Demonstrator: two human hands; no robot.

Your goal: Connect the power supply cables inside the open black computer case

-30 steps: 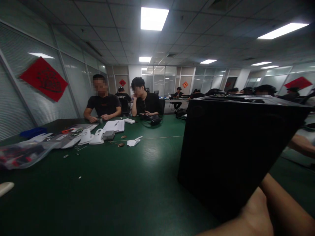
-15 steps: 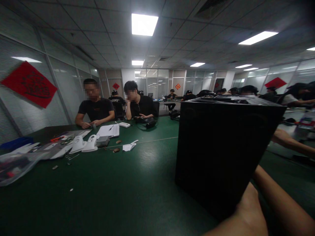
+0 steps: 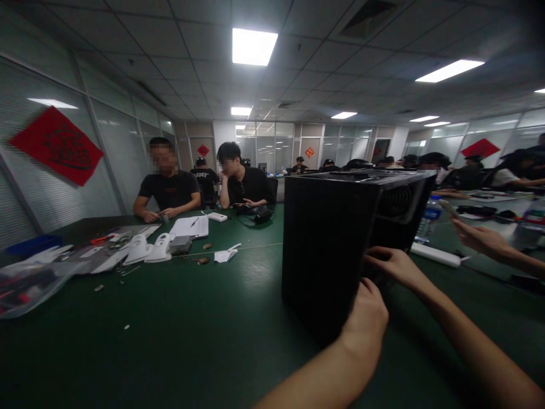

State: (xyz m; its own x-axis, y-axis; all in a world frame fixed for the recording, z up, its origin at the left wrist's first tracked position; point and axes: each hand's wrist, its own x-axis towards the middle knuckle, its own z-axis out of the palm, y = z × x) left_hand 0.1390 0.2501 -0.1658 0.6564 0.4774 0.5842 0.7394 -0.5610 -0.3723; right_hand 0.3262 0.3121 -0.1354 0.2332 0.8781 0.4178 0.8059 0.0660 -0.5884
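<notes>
A: Where's the black computer case (image 3: 326, 250)?

B: Right of centre in the frame, upright on the green table (image 3: 204, 341). One plain dark side is turned toward us, and a round grille (image 3: 397, 201) shows high on the side facing right.

A: And the hands?

B: The left hand (image 3: 367, 319) comes up from the bottom of the frame, against the lower part of the case's nearest upright edge. Its fingers go out of sight behind that edge, so I can't make out whether they grip anything. The right hand (image 3: 395, 264) reaches in from the lower right, just above the left one. Its thumb and fingers are bunched at the case; whether they pinch something, I can't say.

A: What's about them?

B: Beyond the right hand, a white bar (image 3: 436, 255) lies on the table, near a blue-capped bottle (image 3: 430, 218). At the right of the frame, another person's hand (image 3: 481, 237) holds a slim, flat object (image 3: 448, 209).

A: Over on the left?

B: Two white plastic pieces (image 3: 159, 250) beside a grey box (image 3: 180, 245), a sheet of paper (image 3: 181, 228) with a pen (image 3: 194, 222) on it, and a clear plastic bag (image 3: 42, 284) at the edge.
</notes>
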